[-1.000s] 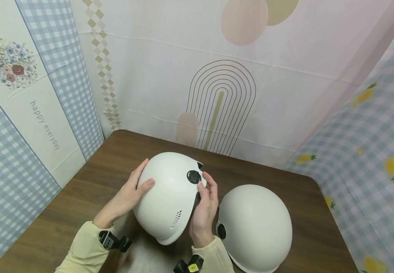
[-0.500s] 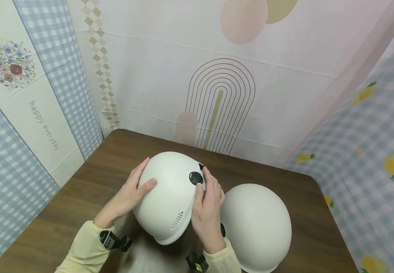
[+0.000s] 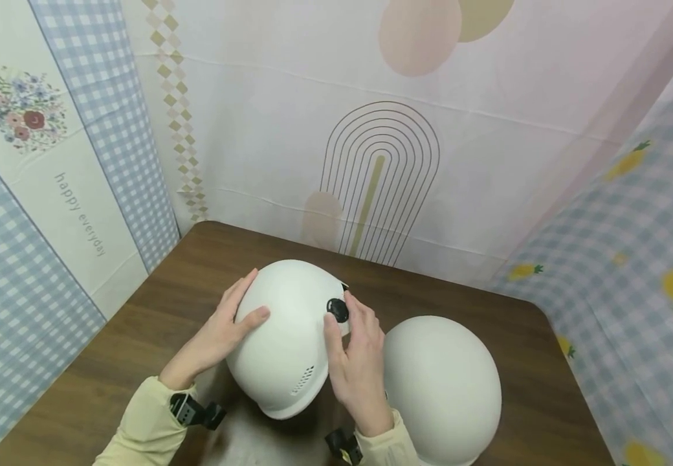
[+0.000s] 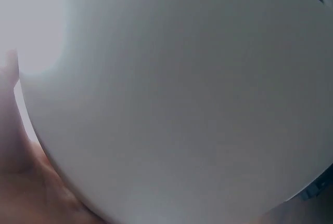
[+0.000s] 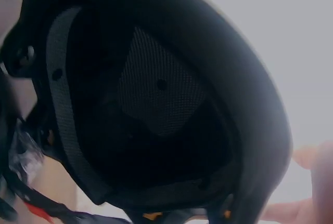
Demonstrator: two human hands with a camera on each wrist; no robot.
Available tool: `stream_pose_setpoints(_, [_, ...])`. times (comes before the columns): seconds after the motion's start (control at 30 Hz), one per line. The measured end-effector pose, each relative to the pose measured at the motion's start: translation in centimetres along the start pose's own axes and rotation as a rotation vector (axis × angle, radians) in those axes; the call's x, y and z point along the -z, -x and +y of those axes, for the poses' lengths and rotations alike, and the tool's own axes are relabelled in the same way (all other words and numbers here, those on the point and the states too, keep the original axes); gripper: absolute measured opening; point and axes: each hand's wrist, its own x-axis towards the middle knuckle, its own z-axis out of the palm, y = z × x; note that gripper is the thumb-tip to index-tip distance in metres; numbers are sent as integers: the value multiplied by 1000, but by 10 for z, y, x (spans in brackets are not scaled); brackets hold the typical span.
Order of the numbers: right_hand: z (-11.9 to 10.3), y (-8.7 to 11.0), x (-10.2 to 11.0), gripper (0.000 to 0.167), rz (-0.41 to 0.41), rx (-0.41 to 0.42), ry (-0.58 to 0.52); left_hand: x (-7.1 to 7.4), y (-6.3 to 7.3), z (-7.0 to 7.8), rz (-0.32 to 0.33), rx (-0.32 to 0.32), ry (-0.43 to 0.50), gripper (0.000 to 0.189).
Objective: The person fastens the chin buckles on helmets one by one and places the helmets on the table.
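A white helmet (image 3: 284, 323) sits tilted between both hands, with slotted vents (image 3: 303, 380) low on its shell. My left hand (image 3: 220, 333) grips its left side, thumb on top of the shell. At the right edge, my right hand (image 3: 361, 369) pinches the helmet beside a round black knob (image 3: 338, 310), thumb just left of the knob and fingers over the rim. The right wrist view looks into the dark padded lining (image 5: 161, 89), with a strap (image 5: 67, 213) hanging below. Pale shell (image 4: 171, 99) fills most of the left wrist view.
A second white helmet (image 3: 444, 385) rests close to my right hand, which partly covers it. Both are on a brown wooden table (image 3: 162, 278). A patterned cloth (image 3: 255, 142) hangs behind, with checked cloths at left (image 3: 103, 97) and right (image 3: 616, 272).
My right hand has shifted right and around the knob; its thumb has gone from below the knob to its left side. The knob sits slightly further right and lower. My left hand keeps its hold.
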Motion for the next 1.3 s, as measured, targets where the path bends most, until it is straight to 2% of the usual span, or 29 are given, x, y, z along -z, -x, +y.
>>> stream_pose_setpoints(0.17, [-5,1,5,72,-71,-15,147,-5,0,3,8,-4,-34,77])
stream_pose_setpoints(0.33, [-8,0,8,70,-147,-1,215,-7,1,5,13,9,-64,78])
stream_pose_setpoints(0.6, [-10,0,8,65,-210,36,163,-7,-1,3,0,-10,-48,78])
stream_pose_setpoints(0.93, [-7,-1,6,58,-195,98,176,-7,-1,-2,-17,-5,-21,79])
stream_pose_setpoints(1.1, [-5,0,7,60,-214,59,149,-5,-3,-4,-19,7,-46,81])
stream_pose_setpoints(1.3, [-3,2,5,76,-288,-36,99,-3,-4,-5,-18,21,-65,86])
